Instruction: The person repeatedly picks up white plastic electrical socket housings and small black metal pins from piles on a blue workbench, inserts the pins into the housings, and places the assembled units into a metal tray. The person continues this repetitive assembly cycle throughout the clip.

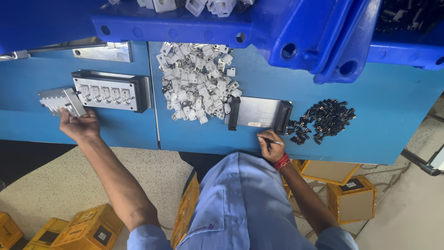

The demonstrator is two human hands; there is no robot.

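My left hand (pixel 81 124) grips a grey metal block with ridged teeth (pixel 60 101) at the left end of a black-framed metal fixture (pixel 111 91) holding a row of white parts. My right hand (pixel 270 146) pinches a thin dark pen-like tool (pixel 273 141) near the front edge of the blue table (pixel 388 111), just below a flat metal plate with black end pieces (pixel 259 112). A heap of small white plastic parts (pixel 196 83) lies between fixture and plate. A pile of small black parts (pixel 323 120) sits right of the plate.
Blue plastic crates (pixel 222 28) line the table's back, one holding white parts, another at far right holding dark parts. Yellow boxes (pixel 90 229) and brown cartons (pixel 354 199) stand on the speckled floor beside my legs. A metal bracket (pixel 101 52) lies at back left.
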